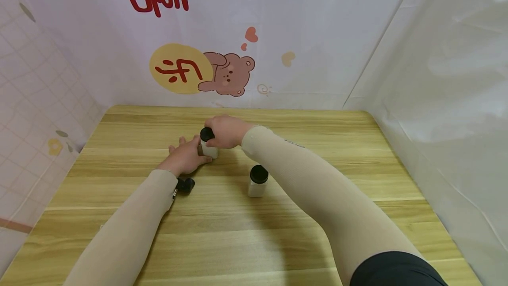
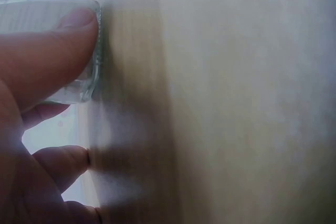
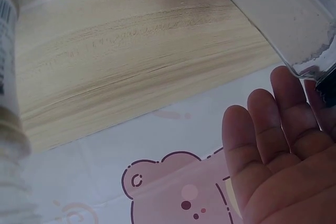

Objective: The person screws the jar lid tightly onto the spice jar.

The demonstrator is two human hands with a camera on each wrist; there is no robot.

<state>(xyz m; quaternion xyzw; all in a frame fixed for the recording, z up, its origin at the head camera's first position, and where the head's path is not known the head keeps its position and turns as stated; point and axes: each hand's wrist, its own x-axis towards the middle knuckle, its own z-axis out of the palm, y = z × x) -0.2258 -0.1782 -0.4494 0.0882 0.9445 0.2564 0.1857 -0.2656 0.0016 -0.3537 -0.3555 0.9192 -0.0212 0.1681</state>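
Note:
A clear glass jar of pale powder stands far back on the wooden table, left of the middle, capped with a black lid. My left hand grips its lower body; in the left wrist view the thumb lies along the glass near the base. From the right, my right hand holds the black lid from above. The right wrist view has the powder-filled jar at the upper right, with several right-hand fingers stretched out below it. The hold on the lid is partly hidden there.
Another jar with a black lid stands nearer me, beside my right forearm. A small black object sits at my left wrist. Behind the table hangs a white printed cloth. A blurred pale cylinder with a barcode shows in the right wrist view.

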